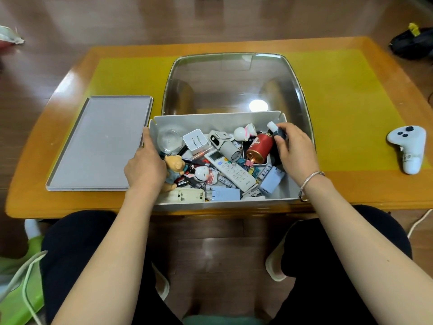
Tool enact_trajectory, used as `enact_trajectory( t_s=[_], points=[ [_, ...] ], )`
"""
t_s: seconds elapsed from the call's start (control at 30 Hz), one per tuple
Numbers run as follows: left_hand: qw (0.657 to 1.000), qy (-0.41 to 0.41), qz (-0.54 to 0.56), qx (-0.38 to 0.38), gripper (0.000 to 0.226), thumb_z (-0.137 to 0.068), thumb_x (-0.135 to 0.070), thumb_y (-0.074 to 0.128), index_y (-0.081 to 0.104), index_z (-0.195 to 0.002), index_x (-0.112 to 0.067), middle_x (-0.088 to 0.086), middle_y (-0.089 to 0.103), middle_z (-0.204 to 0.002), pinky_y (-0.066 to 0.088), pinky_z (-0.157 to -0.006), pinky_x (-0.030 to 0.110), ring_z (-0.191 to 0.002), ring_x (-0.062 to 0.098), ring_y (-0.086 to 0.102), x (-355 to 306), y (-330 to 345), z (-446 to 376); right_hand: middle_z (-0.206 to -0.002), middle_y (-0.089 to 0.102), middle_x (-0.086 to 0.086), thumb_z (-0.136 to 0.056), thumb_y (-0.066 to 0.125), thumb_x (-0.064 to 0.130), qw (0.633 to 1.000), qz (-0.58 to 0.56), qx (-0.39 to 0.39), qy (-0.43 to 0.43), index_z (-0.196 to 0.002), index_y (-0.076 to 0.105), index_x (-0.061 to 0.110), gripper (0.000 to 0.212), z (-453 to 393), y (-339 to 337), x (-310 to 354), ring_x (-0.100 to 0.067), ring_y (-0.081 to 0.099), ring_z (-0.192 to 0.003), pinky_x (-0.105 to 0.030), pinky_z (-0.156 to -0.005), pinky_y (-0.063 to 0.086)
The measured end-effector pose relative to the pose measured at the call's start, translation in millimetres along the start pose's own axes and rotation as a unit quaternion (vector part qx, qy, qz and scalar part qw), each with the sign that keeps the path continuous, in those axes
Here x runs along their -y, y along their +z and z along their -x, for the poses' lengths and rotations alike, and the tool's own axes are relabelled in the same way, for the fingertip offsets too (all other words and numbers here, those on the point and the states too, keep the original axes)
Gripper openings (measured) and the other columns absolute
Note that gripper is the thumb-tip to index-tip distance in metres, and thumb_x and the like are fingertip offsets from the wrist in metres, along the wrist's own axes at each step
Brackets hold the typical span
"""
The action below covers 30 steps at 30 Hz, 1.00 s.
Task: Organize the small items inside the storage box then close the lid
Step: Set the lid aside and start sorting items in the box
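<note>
At frame centre sits the storage box, lid open behind it. The left hand rests fingers-straight along its left wall — the right hand pinches a small dark bottle at the box's right end.

A home living room, by the look of its low wooden coffee table, wood-plank floor and slippers

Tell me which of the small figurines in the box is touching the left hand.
The brown bear figurine, at the box's left side against the left hand. The two white figurines lie apart from it.
</note>
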<state>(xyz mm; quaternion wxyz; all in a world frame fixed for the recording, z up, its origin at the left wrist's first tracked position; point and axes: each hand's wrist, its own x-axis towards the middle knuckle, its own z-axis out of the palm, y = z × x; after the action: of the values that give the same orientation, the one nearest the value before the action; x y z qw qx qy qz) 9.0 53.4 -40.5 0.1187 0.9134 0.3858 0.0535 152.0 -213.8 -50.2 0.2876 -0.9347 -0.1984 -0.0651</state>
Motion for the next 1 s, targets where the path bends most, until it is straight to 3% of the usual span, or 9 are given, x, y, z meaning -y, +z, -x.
enact_trajectory(
  t_s=[0.1,0.2,0.3,0.4,0.47,0.63,0.73,0.87,1.0],
  points=[
    [1.0,-0.004,0.026,-0.004,0.075,-0.089,-0.003,0.049,0.011,-0.151,-0.02,0.02,0.05,-0.13,0.042,-0.079,0.049,-0.112,0.041,0.051,0,0,-2,-0.118,0.06,-0.002,-0.096,0.048,0.023,1.0,-0.001,-0.014,0.002,-0.123,0.05,0.017,0.028,-1,1,5,-0.022,0.054,-0.107,-0.03,-0.083,0.043],
    [0.997,0.03,0.005,-0.068,0.069,-0.087,-0.007,0.053,0.021,-0.148,-0.014,0.018,0.025,-0.151,0.026,-0.104,0.054,-0.135,0.039,0.024,-11,1,-1,-0.119,0.059,-0.003,-0.097,0.046,0.024,0.999,0.01,-0.047,0.01,-0.125,0.049,0.014,0.03,2,-1,8,-0.023,0.051,-0.108,-0.033,-0.081,0.043],
    [0.975,0.187,0.06,-0.1,0.057,-0.091,-0.02,0.055,0.033,-0.143,-0.013,0.016,0.027,-0.151,0.022,-0.109,0.051,-0.139,0.035,0.023,-49,4,10,-0.119,0.058,-0.005,-0.097,0.044,0.023,0.998,-0.009,-0.068,0.013,-0.125,0.049,0.011,0.03,2,-3,8,-0.023,0.049,-0.108,-0.031,-0.082,0.04],
    [0.911,0.404,0.084,0.018,0.06,-0.092,-0.038,0.054,0.032,-0.146,-0.022,0.009,0.029,-0.152,0.024,-0.112,0.048,-0.139,0.028,0.025,-102,20,26,-0.12,0.057,-0.006,-0.097,0.042,0.021,0.996,-0.033,-0.075,0.018,-0.124,0.049,0.01,0.029,2,-3,7,-0.023,0.051,-0.11,-0.031,-0.086,0.041],
    [0.884,0.459,0.018,0.087,0.068,-0.091,-0.052,0.051,0.024,-0.149,-0.029,0.006,0.021,-0.156,0.019,-0.113,0.049,-0.143,0.028,0.017,-128,34,29,-0.12,0.056,-0.008,-0.098,0.041,0.02,0.996,-0.044,-0.079,0.018,-0.123,0.048,0.008,0.029,2,-3,7,-0.024,0.051,-0.11,-0.034,-0.087,0.042],
    [0.89,0.444,-0.072,0.071,0.065,-0.088,-0.058,0.052,0.032,-0.144,-0.033,0.011,0.027,-0.151,0.019,-0.112,0.054,-0.14,0.033,0.02,-153,59,22,-0.119,0.056,-0.01,-0.097,0.042,0.017,0.996,-0.044,-0.079,0.013,-0.122,0.049,0.008,0.028,1,-3,7,-0.026,0.051,-0.109,-0.035,-0.088,0.041],
    [0.909,0.41,-0.074,0.029,0.048,-0.088,-0.035,0.058,0.043,-0.133,-0.026,0.012,0.039,-0.137,0.032,-0.101,0.051,-0.126,0.035,0.034,-160,59,33,-0.118,0.055,-0.01,-0.097,0.042,0.017,0.996,-0.039,-0.079,0.011,-0.121,0.049,0.008,0.027,1,-3,7,-0.027,0.05,-0.108,-0.034,-0.086,0.04],
    [0.91,0.409,-0.056,0.035,0.044,-0.083,-0.003,0.054,0.044,-0.124,-0.015,0.014,0.038,-0.131,0.046,-0.07,0.04,-0.108,0.035,0.04,-149,56,41,-0.119,0.054,-0.009,-0.097,0.041,0.017,0.997,-0.031,-0.075,0.014,-0.122,0.048,0.009,0.027,2,-3,7,-0.026,0.05,-0.109,-0.034,-0.086,0.041],
    [0.905,0.423,0.027,0.047,0.044,-0.083,-0.003,0.061,0.047,-0.123,-0.016,0.011,0.036,-0.136,0.05,-0.078,0.039,-0.112,0.032,0.042,-135,37,38,-0.12,0.054,-0.009,-0.097,0.042,0.018,0.997,-0.027,-0.072,0.009,-0.122,0.048,0.009,0.027,2,-4,8,-0.026,0.05,-0.11,-0.034,-0.087,0.041]
  ],
)
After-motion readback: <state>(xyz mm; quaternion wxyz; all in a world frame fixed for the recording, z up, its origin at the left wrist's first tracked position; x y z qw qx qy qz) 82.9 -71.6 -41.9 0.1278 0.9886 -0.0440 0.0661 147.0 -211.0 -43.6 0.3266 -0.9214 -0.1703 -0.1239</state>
